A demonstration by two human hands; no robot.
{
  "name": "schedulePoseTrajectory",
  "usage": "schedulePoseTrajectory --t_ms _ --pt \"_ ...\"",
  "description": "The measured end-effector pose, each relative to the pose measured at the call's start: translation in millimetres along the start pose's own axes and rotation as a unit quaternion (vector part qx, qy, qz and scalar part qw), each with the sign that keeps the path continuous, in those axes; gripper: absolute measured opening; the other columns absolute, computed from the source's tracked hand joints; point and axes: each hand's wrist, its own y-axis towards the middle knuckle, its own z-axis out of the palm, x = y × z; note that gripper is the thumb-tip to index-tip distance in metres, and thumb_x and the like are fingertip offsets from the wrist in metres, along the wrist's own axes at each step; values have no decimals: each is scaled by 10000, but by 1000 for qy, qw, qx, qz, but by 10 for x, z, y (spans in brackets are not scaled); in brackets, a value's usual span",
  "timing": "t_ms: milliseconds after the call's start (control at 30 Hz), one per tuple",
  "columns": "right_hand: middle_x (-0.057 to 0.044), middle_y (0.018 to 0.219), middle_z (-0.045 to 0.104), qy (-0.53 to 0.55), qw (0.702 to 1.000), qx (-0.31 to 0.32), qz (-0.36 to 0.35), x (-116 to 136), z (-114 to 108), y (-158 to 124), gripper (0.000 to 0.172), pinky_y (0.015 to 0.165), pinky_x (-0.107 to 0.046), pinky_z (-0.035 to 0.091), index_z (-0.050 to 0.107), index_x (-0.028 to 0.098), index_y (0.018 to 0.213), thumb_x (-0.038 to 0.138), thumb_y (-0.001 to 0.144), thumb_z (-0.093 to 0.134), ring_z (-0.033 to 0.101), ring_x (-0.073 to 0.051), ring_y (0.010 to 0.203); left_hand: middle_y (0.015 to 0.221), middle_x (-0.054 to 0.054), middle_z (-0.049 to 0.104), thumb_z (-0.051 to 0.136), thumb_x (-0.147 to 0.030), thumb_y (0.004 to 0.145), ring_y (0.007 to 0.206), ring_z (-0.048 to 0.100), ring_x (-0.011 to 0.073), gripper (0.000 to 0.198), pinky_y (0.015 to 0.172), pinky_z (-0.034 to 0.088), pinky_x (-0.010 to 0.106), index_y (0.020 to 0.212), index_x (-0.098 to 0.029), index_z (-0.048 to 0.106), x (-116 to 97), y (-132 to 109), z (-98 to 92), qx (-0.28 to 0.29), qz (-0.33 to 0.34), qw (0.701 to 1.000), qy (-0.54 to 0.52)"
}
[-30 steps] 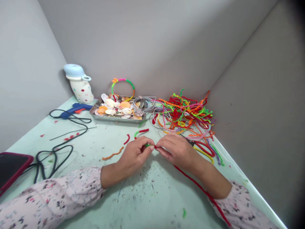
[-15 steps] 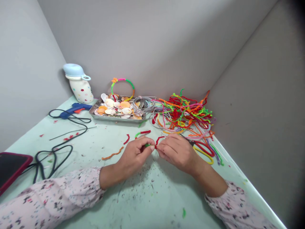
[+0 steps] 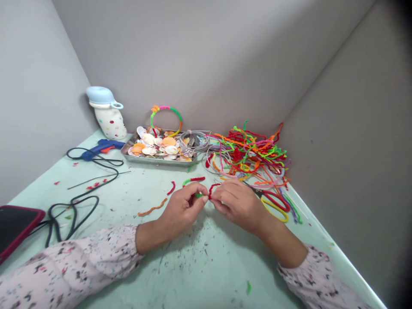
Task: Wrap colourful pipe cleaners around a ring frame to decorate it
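Over the middle of the table, my left hand [image 3: 185, 208] pinches a green pipe cleaner [image 3: 198, 195], partly hidden by its fingers. My right hand [image 3: 240, 206] is closed on a red pipe cleaner [image 3: 212, 189], whose bent end shows above the fingertips. Green and red meet between the two hands, where the fingertips almost touch. Just beyond my left hand lies a green and red pipe cleaner piece [image 3: 197, 179]. A short red piece [image 3: 171, 187] and a wavy orange piece [image 3: 152, 208] rest to its left.
At the back stand a metal tray [image 3: 157, 161] of shells with a pipe cleaner ring [image 3: 179, 113], and a bottle [image 3: 109, 120]. Left are a blue glue gun [image 3: 96, 150], black cord [image 3: 75, 199] and phone [image 3: 16, 227]. Right lie heaped pipe cleaners [image 3: 254, 150] and scissors [image 3: 277, 206].
The fingers have shifted slightly at the join. The red end now bends in a tighter curve near my right fingertips. The table items have not moved.
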Motion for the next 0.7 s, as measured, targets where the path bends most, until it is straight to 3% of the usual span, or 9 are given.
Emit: schedulePoseTrajectory --t_ms 67,200,367,700 --pt "-40 858 685 49 997 6 59 -9 -20 22 37 855 -374 463 575 208 922 205 886 584 618 -179 834 692 -28 510 510 -245 888 591 419 98 120 558 336 218 883 -158 594 9 2 -5 -5 1 1000 -3" --pt "-62 941 668 121 980 45 153 -47 -81 45 150 901 -410 423 607 208 923 339 856 635 597 -215 936 691 -30 514 514 -231 889 587 428 93 108 560 338 215 875 -158 592 11 -5 -16 -13 30 999 12" --pt "-33 836 673 184 960 120 172 -71 -84 47 181 936 -417 390 658 205 827 309 918 542 595 -191 882 742 -16 556 513 -205 893 622 465 96 97 594 365 219 888 -160 599 27 -15 -16 -7 62 997 35" --pt "-53 920 709 333 895 106 278 -50 -39 60 168 844 -350 461 715 196 870 279 863 570 633 -197 892 797 -3 581 518 -164 884 665 490 100 83 618 376 221 901 -167 599 50 -9 -23 -6 86 995 49"
